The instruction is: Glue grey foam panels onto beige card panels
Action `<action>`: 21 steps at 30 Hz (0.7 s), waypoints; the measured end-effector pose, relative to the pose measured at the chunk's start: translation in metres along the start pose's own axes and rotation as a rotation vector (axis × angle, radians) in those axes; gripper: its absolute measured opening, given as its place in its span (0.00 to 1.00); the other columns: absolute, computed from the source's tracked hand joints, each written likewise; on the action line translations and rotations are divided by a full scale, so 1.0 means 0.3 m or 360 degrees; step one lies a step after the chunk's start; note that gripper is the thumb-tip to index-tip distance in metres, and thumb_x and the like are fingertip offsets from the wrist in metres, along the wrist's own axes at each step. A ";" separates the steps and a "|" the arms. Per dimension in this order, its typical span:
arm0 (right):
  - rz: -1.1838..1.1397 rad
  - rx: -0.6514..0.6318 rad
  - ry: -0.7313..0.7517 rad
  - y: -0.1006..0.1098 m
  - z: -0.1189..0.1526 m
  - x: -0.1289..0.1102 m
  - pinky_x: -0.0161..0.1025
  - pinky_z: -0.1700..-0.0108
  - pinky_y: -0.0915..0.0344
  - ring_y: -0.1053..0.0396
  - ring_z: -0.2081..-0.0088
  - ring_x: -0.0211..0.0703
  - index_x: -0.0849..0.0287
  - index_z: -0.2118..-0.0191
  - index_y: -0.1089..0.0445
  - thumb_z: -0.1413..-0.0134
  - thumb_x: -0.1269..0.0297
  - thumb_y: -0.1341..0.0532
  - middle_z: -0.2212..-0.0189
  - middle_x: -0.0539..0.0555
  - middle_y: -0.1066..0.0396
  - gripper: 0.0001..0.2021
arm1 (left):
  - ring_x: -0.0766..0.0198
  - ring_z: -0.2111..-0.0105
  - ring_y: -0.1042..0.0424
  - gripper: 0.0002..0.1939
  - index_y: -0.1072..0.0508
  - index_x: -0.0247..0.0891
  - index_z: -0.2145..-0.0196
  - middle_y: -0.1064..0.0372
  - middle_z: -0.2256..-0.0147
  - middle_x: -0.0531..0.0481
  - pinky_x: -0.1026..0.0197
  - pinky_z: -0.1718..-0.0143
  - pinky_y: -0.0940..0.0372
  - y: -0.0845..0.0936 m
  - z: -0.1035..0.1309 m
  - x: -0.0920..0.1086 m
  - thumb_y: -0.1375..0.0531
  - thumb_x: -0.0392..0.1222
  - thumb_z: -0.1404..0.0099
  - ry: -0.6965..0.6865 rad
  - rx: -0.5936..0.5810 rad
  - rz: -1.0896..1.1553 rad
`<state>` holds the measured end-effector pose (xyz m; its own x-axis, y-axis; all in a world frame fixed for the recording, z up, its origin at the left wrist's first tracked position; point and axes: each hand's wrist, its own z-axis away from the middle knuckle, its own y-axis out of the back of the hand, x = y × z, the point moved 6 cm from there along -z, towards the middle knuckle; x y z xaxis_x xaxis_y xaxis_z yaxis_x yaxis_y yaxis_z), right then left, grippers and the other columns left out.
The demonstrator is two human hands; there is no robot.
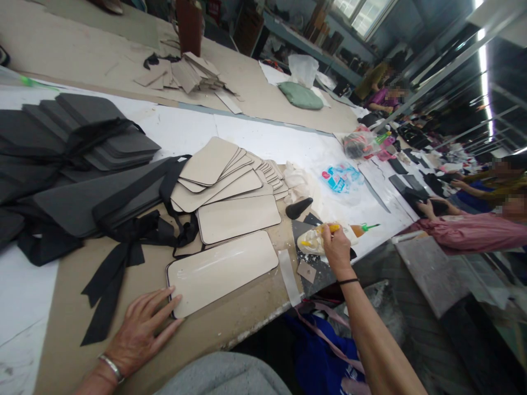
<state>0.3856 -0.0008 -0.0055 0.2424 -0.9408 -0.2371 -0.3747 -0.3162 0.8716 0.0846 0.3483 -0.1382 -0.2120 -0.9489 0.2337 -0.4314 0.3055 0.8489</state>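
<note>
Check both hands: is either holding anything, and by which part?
The right hand grips a yellow-handled brush by its handle. The left hand holds nothing, resting flat on the nearest beige panel's corner.

No legible text, label, brand or number anywhere; the blue-and-red printed plastic wrapper [341, 178], lying just beyond the glue bottle [364, 228] on the table, is too blurred to read.

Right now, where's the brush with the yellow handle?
In the head view, right of centre: the right hand holds the yellow-handled brush over the glue dish, just right of the beige panels near the table edge.
</note>
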 end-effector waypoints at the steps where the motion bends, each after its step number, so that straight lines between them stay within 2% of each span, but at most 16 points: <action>1: 0.0009 0.0015 0.0013 0.007 0.002 0.005 0.40 0.69 0.41 0.36 0.74 0.44 0.60 0.67 0.35 0.43 0.52 0.54 0.75 0.57 0.32 0.18 | 0.56 0.58 0.32 0.18 0.31 0.43 0.55 0.31 0.57 0.44 0.53 0.58 0.38 0.001 -0.002 0.001 0.42 0.47 0.43 -0.0004 0.0003 -0.0002; 6: 0.0041 0.0013 0.0111 0.032 0.008 0.007 0.41 0.68 0.39 0.35 0.73 0.45 0.61 0.64 0.35 0.42 0.52 0.54 0.72 0.58 0.31 0.18 | 0.55 0.58 0.32 0.18 0.31 0.41 0.55 0.31 0.57 0.42 0.53 0.57 0.38 0.003 -0.009 0.008 0.42 0.47 0.43 -0.0039 0.0006 -0.0009; 15: 0.0081 -0.0174 0.0484 0.057 0.031 -0.072 0.43 0.61 0.36 0.33 0.66 0.47 0.60 0.63 0.35 0.40 0.56 0.56 0.68 0.60 0.30 0.17 | 0.55 0.58 0.32 0.17 0.31 0.43 0.55 0.31 0.56 0.43 0.52 0.57 0.38 -0.004 0.004 -0.001 0.42 0.46 0.43 0.0044 0.0008 0.0046; 21: 0.0212 -0.0103 0.0458 0.095 0.053 -0.082 0.44 0.68 0.37 0.32 0.69 0.49 0.62 0.62 0.34 0.41 0.54 0.56 0.69 0.62 0.30 0.20 | 0.55 0.54 0.35 0.17 0.32 0.39 0.54 0.32 0.54 0.42 0.50 0.53 0.39 0.008 0.002 0.015 0.41 0.43 0.43 0.0120 -0.0071 0.0059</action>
<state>0.3547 0.0113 0.0183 0.4414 -0.8973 0.0040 -0.3647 -0.1753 0.9145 0.0820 0.3448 -0.1353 -0.1595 -0.9408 0.2990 -0.3845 0.3381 0.8590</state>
